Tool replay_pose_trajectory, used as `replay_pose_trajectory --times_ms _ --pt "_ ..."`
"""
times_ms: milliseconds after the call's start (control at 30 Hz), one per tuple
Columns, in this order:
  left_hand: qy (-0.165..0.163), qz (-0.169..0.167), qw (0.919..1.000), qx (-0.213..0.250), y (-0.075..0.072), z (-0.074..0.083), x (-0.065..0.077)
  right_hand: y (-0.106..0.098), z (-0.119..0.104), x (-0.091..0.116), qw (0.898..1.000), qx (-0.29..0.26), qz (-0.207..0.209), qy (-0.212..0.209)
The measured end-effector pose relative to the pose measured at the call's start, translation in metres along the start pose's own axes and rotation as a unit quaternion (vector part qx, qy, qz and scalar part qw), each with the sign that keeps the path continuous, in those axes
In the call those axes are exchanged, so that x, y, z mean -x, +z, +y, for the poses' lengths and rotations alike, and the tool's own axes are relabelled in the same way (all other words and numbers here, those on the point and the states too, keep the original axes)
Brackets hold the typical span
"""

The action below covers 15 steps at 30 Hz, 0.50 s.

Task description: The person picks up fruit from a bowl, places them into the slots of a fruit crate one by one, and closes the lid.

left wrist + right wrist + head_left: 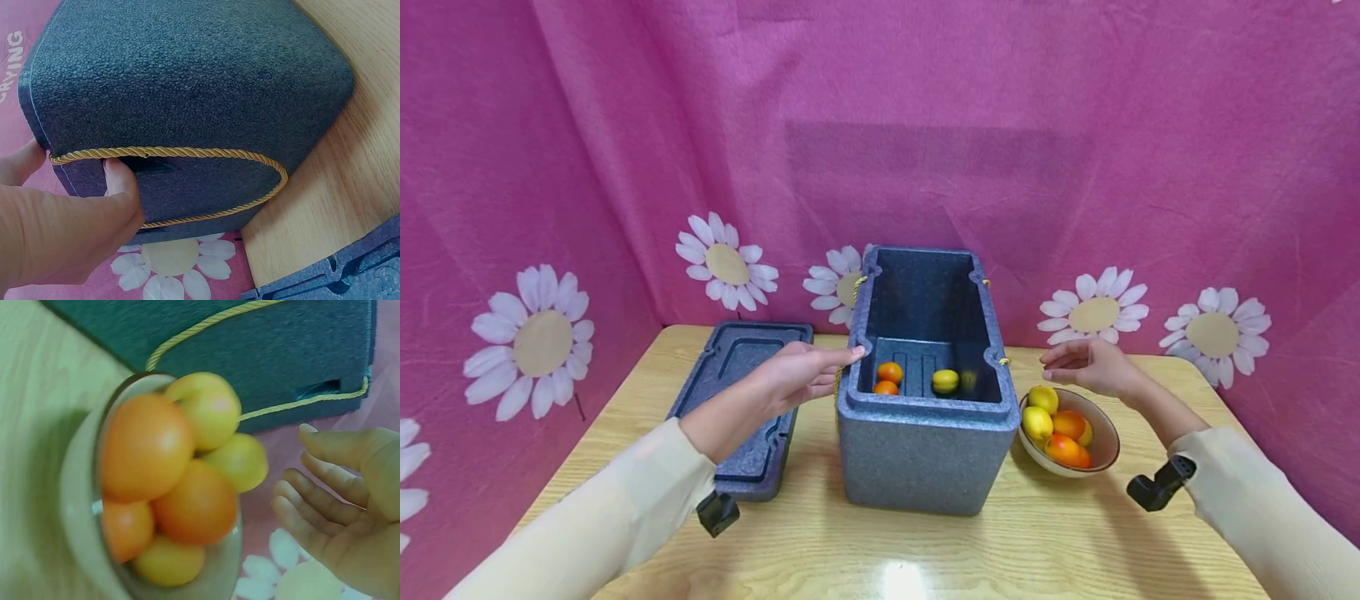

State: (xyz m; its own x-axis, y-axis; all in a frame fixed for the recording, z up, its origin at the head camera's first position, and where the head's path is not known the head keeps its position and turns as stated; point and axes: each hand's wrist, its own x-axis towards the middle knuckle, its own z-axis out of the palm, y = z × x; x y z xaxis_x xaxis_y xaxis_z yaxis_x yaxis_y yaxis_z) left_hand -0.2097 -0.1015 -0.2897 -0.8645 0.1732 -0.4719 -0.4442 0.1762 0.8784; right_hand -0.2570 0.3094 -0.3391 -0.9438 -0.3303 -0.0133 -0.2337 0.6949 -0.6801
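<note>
My left hand (pixel 796 371) holds the left rim of a dark grey foam box (pixel 925 467), one digit over the edge and others against the outer wall. In the left wrist view a fingertip (pixel 112 165) presses beside the yellow cord handle (pixel 219 152). Inside the box lie orange fruits (pixel 890 372) and a yellow fruit (pixel 945 382). Over the back of a bowl (pixel 1108 458) hovers my right hand (pixel 1093 364), fingers loosely bent and nothing in them. Several orange fruits (pixel 147 447) and yellow fruits (pixel 237 464) fill that bowl, right of the box.
A grey foam lid (pixel 752 342) lies on the wooden table (pixel 880 546) left of the box, partly behind my left forearm. Pink cloth (pixel 925 167) with white daisies encloses the back and sides.
</note>
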Motion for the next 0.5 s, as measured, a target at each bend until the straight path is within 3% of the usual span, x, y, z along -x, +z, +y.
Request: replay_pose_trajectory --times_ms 267,500 --pt "-0.003 0.004 1.0000 0.003 0.001 0.000 0.000 0.010 0.012 0.010 0.999 0.034 0.003 0.026" --pt "-0.007 0.007 0.9999 0.006 0.001 0.001 -0.001 0.018 0.009 0.012 0.998 0.041 0.004 0.049"
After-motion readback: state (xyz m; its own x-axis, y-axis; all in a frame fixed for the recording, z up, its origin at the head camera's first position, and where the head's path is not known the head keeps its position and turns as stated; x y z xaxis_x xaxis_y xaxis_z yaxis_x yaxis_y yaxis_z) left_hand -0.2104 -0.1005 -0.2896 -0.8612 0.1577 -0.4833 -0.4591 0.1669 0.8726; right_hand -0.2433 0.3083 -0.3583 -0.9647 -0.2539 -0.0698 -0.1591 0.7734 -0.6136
